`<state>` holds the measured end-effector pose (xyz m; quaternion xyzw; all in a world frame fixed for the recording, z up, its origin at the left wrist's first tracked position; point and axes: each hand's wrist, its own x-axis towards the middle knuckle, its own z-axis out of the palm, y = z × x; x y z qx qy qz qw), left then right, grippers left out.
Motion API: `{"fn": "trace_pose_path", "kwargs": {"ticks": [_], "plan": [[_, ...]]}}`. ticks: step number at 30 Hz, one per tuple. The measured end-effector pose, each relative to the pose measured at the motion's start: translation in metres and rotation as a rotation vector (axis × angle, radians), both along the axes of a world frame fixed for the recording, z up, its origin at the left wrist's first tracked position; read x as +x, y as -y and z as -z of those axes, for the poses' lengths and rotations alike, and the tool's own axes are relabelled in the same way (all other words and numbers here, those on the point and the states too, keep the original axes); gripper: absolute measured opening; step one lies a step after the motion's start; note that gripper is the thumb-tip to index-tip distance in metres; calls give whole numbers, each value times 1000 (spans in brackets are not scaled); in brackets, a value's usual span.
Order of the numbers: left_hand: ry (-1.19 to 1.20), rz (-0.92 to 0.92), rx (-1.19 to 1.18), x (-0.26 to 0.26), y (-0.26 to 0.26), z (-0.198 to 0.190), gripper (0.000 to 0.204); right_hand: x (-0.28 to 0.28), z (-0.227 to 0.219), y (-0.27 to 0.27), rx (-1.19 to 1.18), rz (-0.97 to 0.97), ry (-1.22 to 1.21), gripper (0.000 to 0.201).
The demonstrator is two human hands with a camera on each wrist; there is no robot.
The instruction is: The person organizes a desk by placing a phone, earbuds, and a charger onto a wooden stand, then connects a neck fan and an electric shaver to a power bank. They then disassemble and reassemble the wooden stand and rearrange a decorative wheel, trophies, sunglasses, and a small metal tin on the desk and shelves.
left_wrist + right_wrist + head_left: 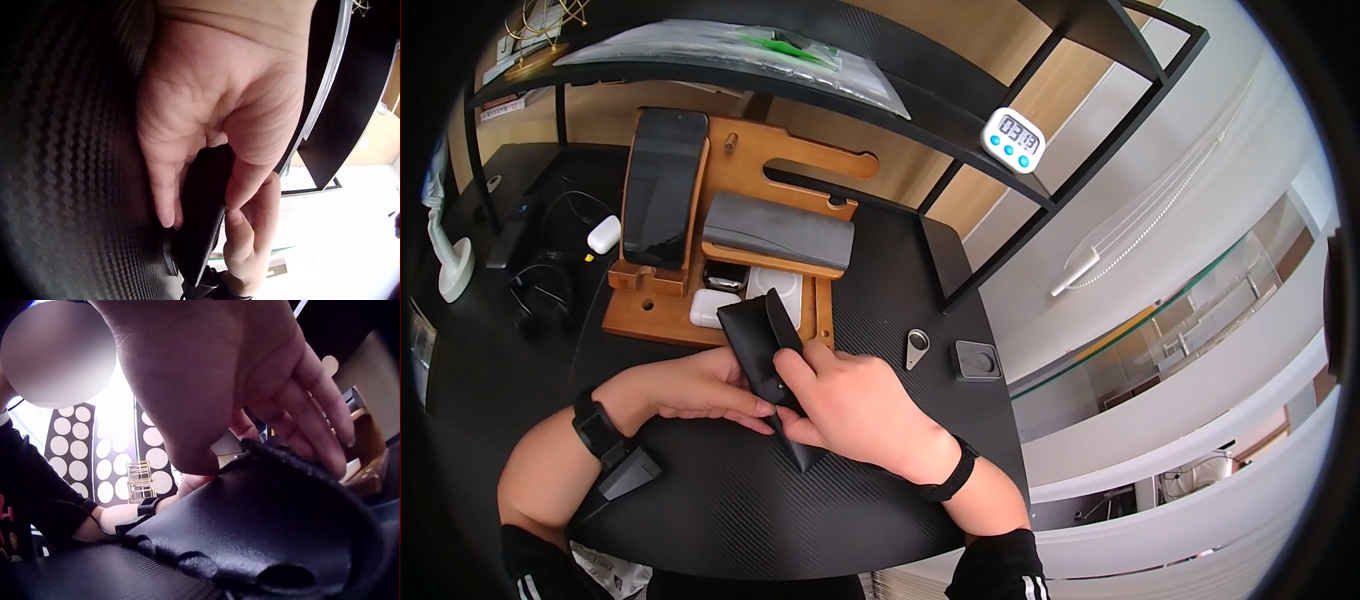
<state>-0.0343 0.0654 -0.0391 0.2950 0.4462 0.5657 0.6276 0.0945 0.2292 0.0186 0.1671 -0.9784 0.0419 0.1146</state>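
A black soft case [750,335] with a raised flap is held between both hands, tilted above the dark desk. The left hand [700,385] grips its left side, thumb near a small snap; in the left wrist view that hand [212,106] has its fingers and thumb on either side of the case [203,206]. The right hand [855,400] pinches the flap and lower edge from the right. In the right wrist view the right hand [231,381] lies over the edge of the case [262,512], which looms large. Whether anything is inside is hidden.
Behind the hands, a wooden stand [790,150] carries a phone [665,190], a grey case [778,230] and white earbud case [713,308]. To the right lie a small metal tool [916,348] and square box [975,361]. A timer [1012,140] sits on the shelf [940,130].
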Motion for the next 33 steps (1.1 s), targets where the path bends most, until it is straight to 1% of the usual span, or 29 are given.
{"fn": "trace_pose_path", "kwargs": {"ticks": [5, 7, 11, 13, 20, 23, 25, 28, 32, 33], "plan": [[-33, 15, -8, 0, 0, -1, 51, 1, 3, 2, -20, -5, -26, 30], [-17, -22, 2, 1, -1, -1, 45, 1, 4, 4, -14, 0, -23, 30], [-29, -23, 0, -1, 0, 1, 44, -1, 9, 6, -7, 1, -46, 29], [-68, -16, 11, 0, 0, 0, 43, -3, 13, 8, 16, -2, -119, 29], [-33, -13, 9, 0, -1, 0, 47, 0, 17, 14, -6, 37, -91, 26], [-6, -8, -1, -2, -1, 2, 49, 0, 20, 15, 24, 40, -113, 24], [43, -10, 37, -2, 0, 2, 44, -1, 25, 15, 85, 72, -134, 22], [63, -10, 30, -2, 1, 2, 43, -1, 27, 16, 136, 79, -165, 18], [47, -19, 35, -3, 1, 5, 42, -3, 20, 10, 95, 59, -131, 16], [54, -8, 39, -3, 0, 5, 41, -3, 17, 9, 50, 69, -109, 15]]}}
